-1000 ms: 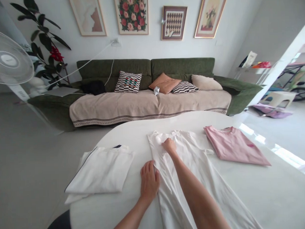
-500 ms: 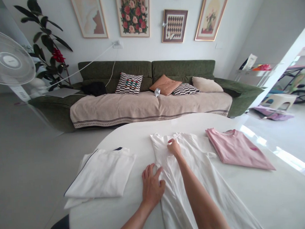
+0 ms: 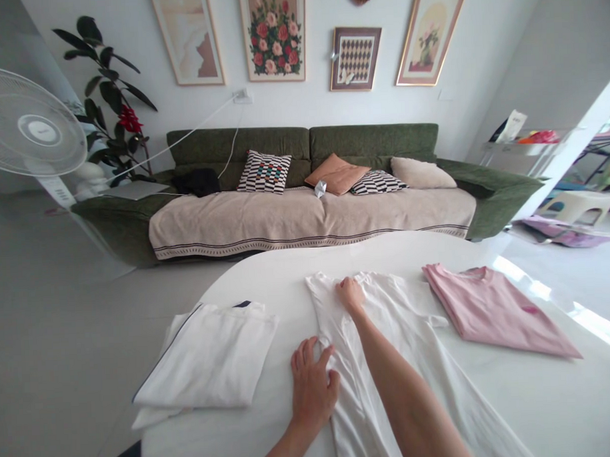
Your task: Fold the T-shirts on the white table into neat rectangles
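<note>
A long white garment (image 3: pixel 388 319) lies lengthwise down the middle of a white oval table (image 3: pixel 266 270). My right hand (image 3: pixel 350 293) reaches to its far end by the collar, fingers curled and pinched on the cloth. My left hand (image 3: pixel 313 385) lies flat, fingers spread, on the garment's left edge nearer to me. Left of it sits a folded white shirt with a dark trim (image 3: pixel 209 355). On the table's right side lies a folded pink T-shirt (image 3: pixel 492 308).
Beyond the table stands a green sofa (image 3: pixel 303 188) with a beige cover and several cushions. A standing fan (image 3: pixel 29 131) and a potted plant (image 3: pixel 108 109) are at the left. Framed pictures hang on the wall. Clutter and a stool lie at the far right.
My left hand has spread its fingers and slid a little toward me along the garment's edge. My right hand stays at the collar. The view has shifted slightly down.
</note>
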`<state>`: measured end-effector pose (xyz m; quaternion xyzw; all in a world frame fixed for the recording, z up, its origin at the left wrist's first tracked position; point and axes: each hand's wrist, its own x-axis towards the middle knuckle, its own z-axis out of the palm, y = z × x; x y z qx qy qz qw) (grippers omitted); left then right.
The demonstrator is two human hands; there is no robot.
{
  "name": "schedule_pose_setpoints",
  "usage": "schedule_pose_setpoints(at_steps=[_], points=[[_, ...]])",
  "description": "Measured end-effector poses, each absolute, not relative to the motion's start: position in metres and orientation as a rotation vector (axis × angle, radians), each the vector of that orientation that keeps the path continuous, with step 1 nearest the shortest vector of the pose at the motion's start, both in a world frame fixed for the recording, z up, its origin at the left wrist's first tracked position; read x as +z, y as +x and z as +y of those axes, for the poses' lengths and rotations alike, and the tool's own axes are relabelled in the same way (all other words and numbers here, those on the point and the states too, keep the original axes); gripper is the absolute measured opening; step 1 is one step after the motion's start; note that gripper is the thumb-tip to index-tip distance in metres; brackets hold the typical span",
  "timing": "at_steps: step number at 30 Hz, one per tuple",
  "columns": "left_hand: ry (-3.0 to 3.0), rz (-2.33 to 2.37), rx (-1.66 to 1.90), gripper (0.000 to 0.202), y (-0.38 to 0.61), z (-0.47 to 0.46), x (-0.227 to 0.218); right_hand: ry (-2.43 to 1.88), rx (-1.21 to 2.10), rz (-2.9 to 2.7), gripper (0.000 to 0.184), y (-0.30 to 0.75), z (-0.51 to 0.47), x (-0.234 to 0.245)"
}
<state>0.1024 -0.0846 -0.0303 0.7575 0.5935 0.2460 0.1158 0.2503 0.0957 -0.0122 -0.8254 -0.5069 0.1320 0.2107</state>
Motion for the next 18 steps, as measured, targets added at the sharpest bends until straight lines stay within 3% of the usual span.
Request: schedule_pose_setpoints(at_steps=[5, 11, 18], points=[[2.179, 1.726, 0.750, 0.044, 0.102, -0.085, -0.027, -2.342, 0.250, -1.391, 0.036, 0.247, 0.088, -0.010], [2.186, 1.720, 0.745, 0.045, 0.101, -0.086, -0.027, -2.320, 0.173, -1.455, 0.031, 0.256, 0.077, 0.002], [2.228, 1.721, 0.734, 0.047, 0.101, -0.084, -0.030, -1.918, 0.074, -1.914, 0.038, 0.225, 0.018, 0.002]])
